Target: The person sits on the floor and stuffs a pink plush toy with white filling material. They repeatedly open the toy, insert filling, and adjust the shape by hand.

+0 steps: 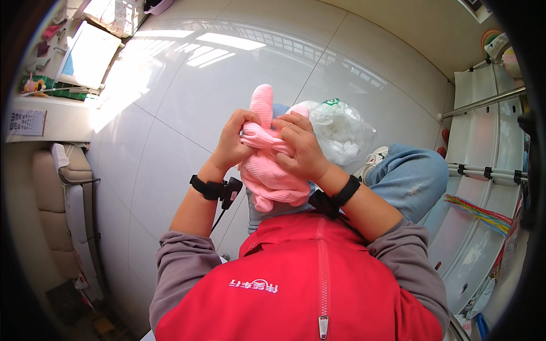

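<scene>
A pink ribbed-fabric plush toy casing (273, 170) rests over my lap, with a long stuffed ear or limb (262, 102) pointing away from me. My left hand (236, 138) pinches the gathered cloth at its left side. From the right, my right hand (300, 147) grips the same gathered fold, its fingers curled over the fabric. A second pale pink tip (300, 108) shows past my right fingers. Just beyond that hand lies a clear plastic bag (341, 128) holding white fluffy stuffing. What is inside the casing is hidden.
My bent knee in jeans (409, 174) is at the right, beside a white shoe (375, 157). A white rack with metal rails (473, 170) stands along the right. Beige cushioned seating (53, 213) lines the left. Pale floor tiles (170, 123) stretch ahead.
</scene>
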Available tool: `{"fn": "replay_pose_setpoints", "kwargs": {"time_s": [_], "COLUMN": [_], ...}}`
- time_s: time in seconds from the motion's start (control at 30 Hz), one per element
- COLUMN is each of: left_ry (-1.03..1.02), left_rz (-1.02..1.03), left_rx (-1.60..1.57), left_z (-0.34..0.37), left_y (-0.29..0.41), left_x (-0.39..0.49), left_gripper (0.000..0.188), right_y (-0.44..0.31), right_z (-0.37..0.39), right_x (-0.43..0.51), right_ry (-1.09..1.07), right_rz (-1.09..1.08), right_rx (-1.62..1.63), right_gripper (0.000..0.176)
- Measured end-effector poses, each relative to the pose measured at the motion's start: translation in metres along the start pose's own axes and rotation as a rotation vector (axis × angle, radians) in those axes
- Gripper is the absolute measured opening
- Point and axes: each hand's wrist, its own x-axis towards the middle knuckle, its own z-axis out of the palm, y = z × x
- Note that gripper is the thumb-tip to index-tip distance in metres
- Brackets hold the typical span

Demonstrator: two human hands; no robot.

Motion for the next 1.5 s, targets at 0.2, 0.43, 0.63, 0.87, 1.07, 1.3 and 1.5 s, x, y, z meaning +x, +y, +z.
{"fn": "replay_pose_setpoints", "kwargs": {"time_s": [0.2,0.43,0.63,0.87,1.07,1.3,1.5], "left_ry": [-0.003,0.077,0.113,0.061,0.081,0.226,0.275], "left_rz": [-0.463,-0.468,-0.403,-0.416,-0.384,-0.324,-0.406], "left_rx": [-0.598,-0.889,-0.896,-1.028,-0.952,-0.790,-0.743], "left_z": [-0.019,0.002,0.030,0.023,0.028,0.044,0.036], "left_y": [0.014,0.012,0.017,0.014,0.010,0.013,0.008], "left_x": [0.008,0.008,0.011,0.011,0.010,0.013,0.017], "left_gripper": [0.036,0.036,0.043,0.047,0.044,0.030,0.027], "right_y": [-0.003,-0.004,-0.019,-0.003,-0.004,-0.011,0.001], "right_z": [-0.004,-0.019,-0.009,-0.024,-0.026,-0.016,-0.019], "right_x": [0.014,0.023,0.025,0.028,0.002,0.022,0.017], "right_ry": [-0.135,-0.238,-0.261,-0.419,-0.145,-0.410,-0.311], "right_rz": [-0.062,-0.157,-0.105,0.004,-0.023,-0.003,0.145], "right_rx": [-0.053,-0.077,-0.242,0.077,0.188,-0.112,0.269], "right_gripper": [0.030,0.027,0.028,0.028,0.030,0.029,0.033]}}
